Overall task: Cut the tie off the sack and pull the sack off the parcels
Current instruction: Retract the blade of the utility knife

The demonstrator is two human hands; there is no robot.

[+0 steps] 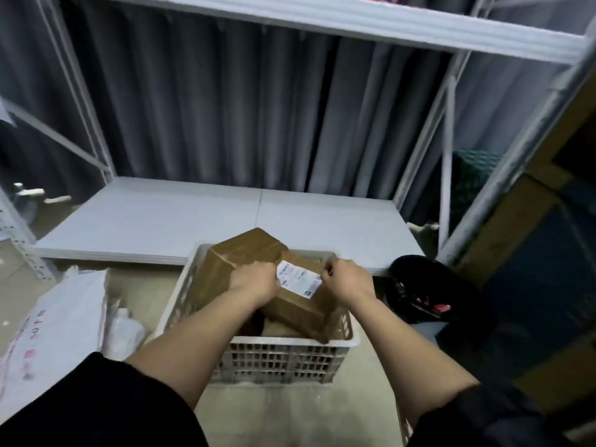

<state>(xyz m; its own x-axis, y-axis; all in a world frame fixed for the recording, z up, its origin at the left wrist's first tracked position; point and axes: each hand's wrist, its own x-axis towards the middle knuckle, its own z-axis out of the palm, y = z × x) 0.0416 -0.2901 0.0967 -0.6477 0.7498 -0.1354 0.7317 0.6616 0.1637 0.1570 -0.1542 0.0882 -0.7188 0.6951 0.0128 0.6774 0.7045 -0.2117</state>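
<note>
A white plastic crate [283, 356] stands on the floor and holds brown cardboard parcels. The front parcel [300, 308] carries a white shipping label [298, 279]. My left hand [254, 280] grips its left upper edge and my right hand [346, 279] grips its right upper edge. A second, larger brown parcel [245, 250] leans behind it in the crate. A white woven sack [54, 343] with red print lies crumpled on the floor to the left. No tie or cutting tool is visible.
A low white shelf board [193, 221] runs behind the crate, with dark curtains beyond it. White metal rack posts [448, 150] rise at both sides. A black bin [429, 295] stands to the right, beside stacked cardboard boxes [532, 221].
</note>
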